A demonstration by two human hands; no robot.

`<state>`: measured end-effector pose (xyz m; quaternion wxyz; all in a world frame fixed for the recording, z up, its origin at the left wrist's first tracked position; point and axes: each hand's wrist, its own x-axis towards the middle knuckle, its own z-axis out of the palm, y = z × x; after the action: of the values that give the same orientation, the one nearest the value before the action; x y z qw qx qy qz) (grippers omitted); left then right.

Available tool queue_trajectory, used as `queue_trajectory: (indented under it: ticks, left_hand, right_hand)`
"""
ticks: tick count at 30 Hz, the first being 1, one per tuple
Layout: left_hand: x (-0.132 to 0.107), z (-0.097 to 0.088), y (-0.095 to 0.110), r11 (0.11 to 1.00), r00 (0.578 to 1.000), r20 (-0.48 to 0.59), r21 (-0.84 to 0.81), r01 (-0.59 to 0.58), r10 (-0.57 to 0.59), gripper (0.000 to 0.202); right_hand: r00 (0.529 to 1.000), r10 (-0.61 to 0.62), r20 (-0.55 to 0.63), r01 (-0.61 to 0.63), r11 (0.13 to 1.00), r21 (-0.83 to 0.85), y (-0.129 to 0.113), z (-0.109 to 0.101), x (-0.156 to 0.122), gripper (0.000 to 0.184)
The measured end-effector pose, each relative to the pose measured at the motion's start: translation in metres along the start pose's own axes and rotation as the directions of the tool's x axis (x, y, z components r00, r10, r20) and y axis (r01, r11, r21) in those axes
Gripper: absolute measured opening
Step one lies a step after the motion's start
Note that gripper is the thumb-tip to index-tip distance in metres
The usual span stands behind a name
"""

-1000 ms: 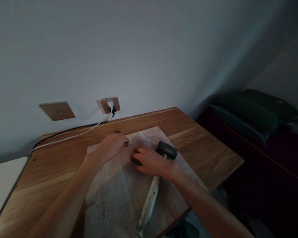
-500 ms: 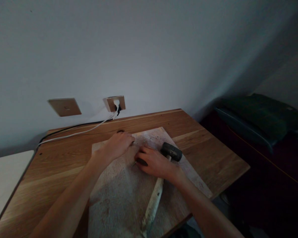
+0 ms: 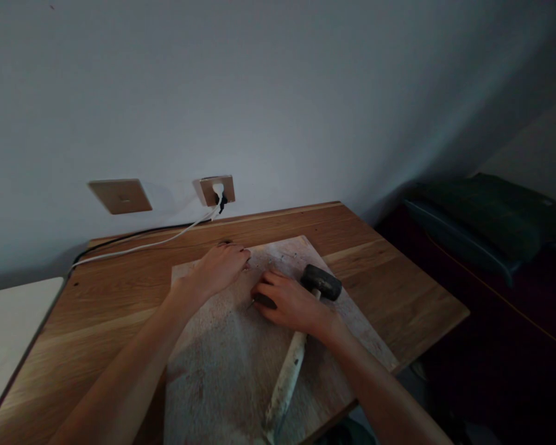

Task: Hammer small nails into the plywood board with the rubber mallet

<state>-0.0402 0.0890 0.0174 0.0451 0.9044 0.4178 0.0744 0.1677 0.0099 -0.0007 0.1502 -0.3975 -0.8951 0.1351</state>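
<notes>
My left hand (image 3: 225, 267) rests near the far edge of a worn wooden board (image 3: 213, 364). Its fingers are curled down, and whatever they hold, if anything, is hidden. Close beside it, my right hand (image 3: 285, 301) is bent over the board with the fingers drawn together. A thin, pointed metal piece (image 3: 251, 304), perhaps a nail, sticks out by its fingertips; the rest is covered by the hand. A mallet with a black head (image 3: 322, 282) and a whitish, stained handle (image 3: 285, 386) lies on the board, partly under my right wrist.
The board lies on a brown wooden table (image 3: 393, 278) against a pale wall. White and black cables (image 3: 143, 247) run along the back edge to a wall socket (image 3: 217, 190). A white surface (image 3: 18, 334) adjoins at left; a dark green cushion-like item (image 3: 486, 216) lies at right.
Both hands stay almost in place. The left fingers have shifted slightly, and the small shiny bit at their tips no longer shows clearly. The view has moved a little.
</notes>
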Motion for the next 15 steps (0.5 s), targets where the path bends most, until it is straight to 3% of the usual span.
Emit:
queue_trajectory:
  ticks: [5,15]
  left_hand:
    - [0.000,-0.009,-0.002,0.999,0.999,0.021,0.034,0.038,-0.038,0.016]
    - [-0.003,-0.014,-0.018,0.981,0.999,-0.023,-0.188,-0.043,0.040,0.019]
  right_hand:
    - [1.000,0.008,0.002,-0.008,1.000,0.003,-0.001,0.000,-0.001,0.011]
    - [0.998,0.044,-0.040,-0.044,0.999,-0.003,-0.003,0.001,0.000,0.008]
